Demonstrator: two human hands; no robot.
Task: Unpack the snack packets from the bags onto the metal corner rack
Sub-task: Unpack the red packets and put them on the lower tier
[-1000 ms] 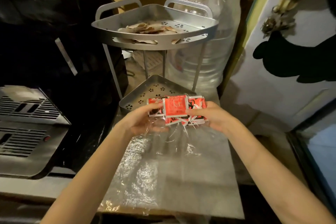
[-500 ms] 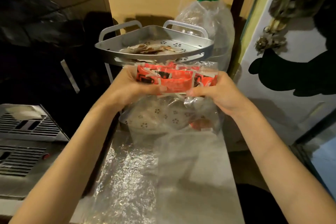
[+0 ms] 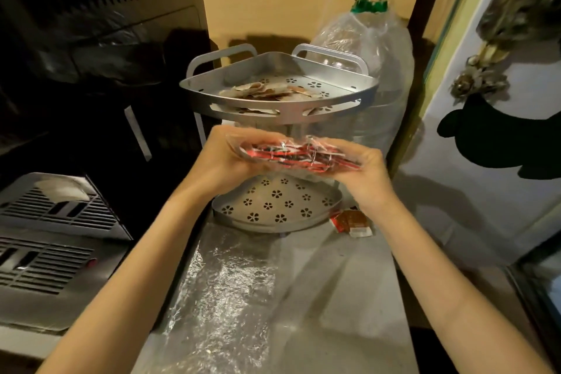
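Holding the clear bag of red snack packets between them, the left hand grips its left end and the right hand grips its right end, fingers curled round the plastic. The bundle lies flat, long axis running left to right (slightly lower at the right), between the two shelves of the metal corner rack, above the lower shelf. Brown packets lie on the upper shelf. Loose sachets rest beside the rack, near the big water bottle
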